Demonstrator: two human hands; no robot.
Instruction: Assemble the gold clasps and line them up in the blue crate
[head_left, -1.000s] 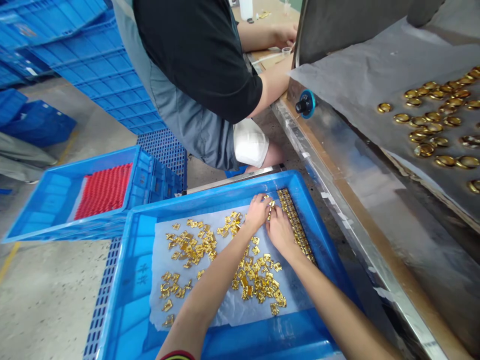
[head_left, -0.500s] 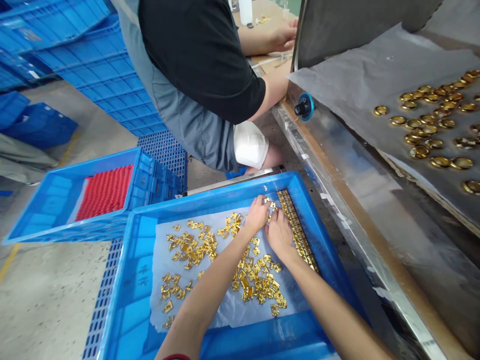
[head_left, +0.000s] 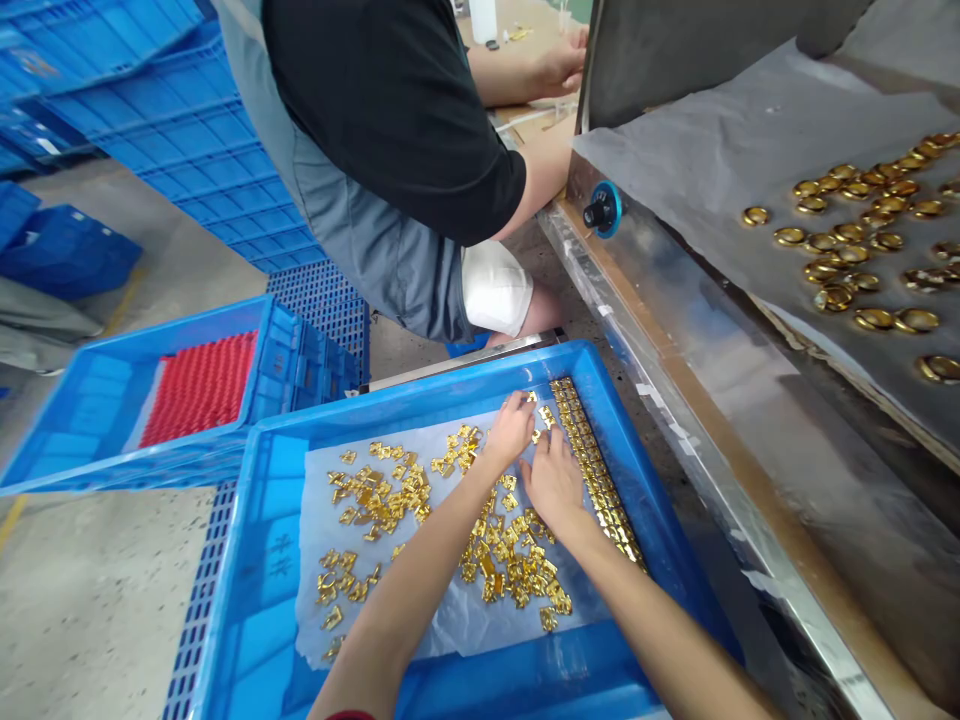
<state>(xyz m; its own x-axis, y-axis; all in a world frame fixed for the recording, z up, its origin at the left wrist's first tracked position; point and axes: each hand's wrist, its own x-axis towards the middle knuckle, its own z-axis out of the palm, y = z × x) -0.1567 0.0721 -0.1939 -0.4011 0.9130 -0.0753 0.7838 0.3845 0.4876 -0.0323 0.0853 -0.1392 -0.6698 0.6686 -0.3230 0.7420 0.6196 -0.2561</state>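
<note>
Inside a blue plastic crate (head_left: 289,530), both my hands work near the far right corner of a white paper sheet (head_left: 457,620). My left hand (head_left: 511,428) has its fingers curled together, with a small gold metal piece (head_left: 532,397) at the fingertips. Just right of it, my right hand (head_left: 553,482) lies low over the paper, thumb apart and fingers stretched toward another gold metal piece (head_left: 546,415). Tight rows of gold pieces (head_left: 592,455) line the crate's right side. Loose gold pieces (head_left: 386,497) lie scattered in heaps on the paper, some hidden under my forearms.
At the right, a metal-sided bench (head_left: 675,340) with a black knob (head_left: 598,213) carries gold rings (head_left: 847,235) on paper. A co-worker in a black sleeve (head_left: 397,120) sits ahead. Another crate (head_left: 97,400) holds red pieces (head_left: 199,388); stacked blue crates (head_left: 180,140) stand behind.
My right hand has drawn slightly back from the rows, and its thumb now shows apart. My left hand stays close to the same spot. The view has shifted slightly.
</note>
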